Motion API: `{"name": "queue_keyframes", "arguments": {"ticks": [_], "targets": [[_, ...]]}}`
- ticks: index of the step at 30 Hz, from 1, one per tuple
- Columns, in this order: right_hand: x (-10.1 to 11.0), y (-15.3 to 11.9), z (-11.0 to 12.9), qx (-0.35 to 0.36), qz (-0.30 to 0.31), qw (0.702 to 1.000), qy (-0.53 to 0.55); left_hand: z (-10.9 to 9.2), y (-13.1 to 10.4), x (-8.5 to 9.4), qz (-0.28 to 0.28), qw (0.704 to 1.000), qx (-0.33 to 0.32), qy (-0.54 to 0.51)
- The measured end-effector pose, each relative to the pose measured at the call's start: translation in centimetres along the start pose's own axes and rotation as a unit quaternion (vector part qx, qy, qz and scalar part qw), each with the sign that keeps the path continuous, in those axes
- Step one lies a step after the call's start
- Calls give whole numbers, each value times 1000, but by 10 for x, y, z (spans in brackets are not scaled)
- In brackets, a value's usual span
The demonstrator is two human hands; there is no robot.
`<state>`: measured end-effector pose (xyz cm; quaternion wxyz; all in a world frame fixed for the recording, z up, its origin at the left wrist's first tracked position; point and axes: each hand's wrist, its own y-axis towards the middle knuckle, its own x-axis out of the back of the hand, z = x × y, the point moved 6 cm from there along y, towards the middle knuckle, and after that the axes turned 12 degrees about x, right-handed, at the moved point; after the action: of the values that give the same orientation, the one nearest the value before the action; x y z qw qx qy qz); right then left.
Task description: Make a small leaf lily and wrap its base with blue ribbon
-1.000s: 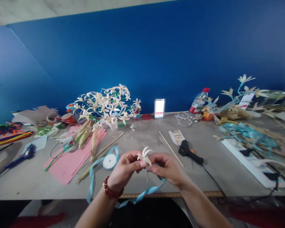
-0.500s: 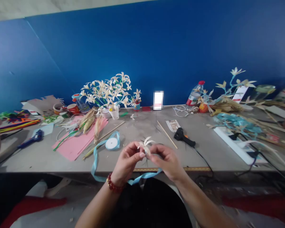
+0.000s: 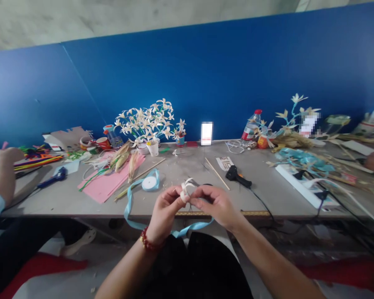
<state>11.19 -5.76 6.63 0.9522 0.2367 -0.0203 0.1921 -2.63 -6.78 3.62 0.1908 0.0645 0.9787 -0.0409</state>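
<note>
My left hand (image 3: 166,209) pinches a small handmade flower (image 3: 185,192) with curved cream petals, just over the table's front edge. Close against it, my right hand (image 3: 216,204) is closed, thumb and fingertips together at the flower's base. A light-blue ribbon (image 3: 187,231) hangs in a loop below both hands and rises to the underside of my right hand. From there it runs back left to its white-cored roll (image 3: 149,182) on the table. The fingers hide the flower's lower end and the ribbon's tip.
Behind stand a white cup of cream flowers (image 3: 154,148), a phone (image 3: 207,133) and a bottle (image 3: 251,126). A black glue gun (image 3: 238,176), a stick (image 3: 217,173) and a power strip (image 3: 299,187) lie right. Pink paper (image 3: 96,187) lies left. Other people's arms show at both sides.
The flower has turned and tilted between my fingers, its petals now leaning left. My hands stay close together. The view has tipped upward a little, and more of a person's arm shows at left.
</note>
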Motion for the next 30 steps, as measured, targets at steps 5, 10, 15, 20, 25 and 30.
{"name": "queue_keyframes", "arguments": {"ticks": [5, 10, 15, 20, 25, 30], "targets": [[-5, 0, -18, -80, 20, 990, 116, -8, 2, -5, 29, 1000, 11, -5], [-5, 9, -19, -69, 13, 990, 123, -13, 11, -4, 71, 997, 27, -27], [-3, 15, -22, -103, 17, 983, 154, -9, 25, -5, 122, 986, 80, -79], [0, 19, -30, -123, -4, 976, 178, -5, 39, -4, 115, 986, 88, -78], [5, 28, -34, -100, -31, 982, 159, -5, 52, -2, 103, 989, 71, -75], [19, 42, -28, -5, -68, 997, 47, -7, 64, -2, 72, 994, 54, -67]]}}
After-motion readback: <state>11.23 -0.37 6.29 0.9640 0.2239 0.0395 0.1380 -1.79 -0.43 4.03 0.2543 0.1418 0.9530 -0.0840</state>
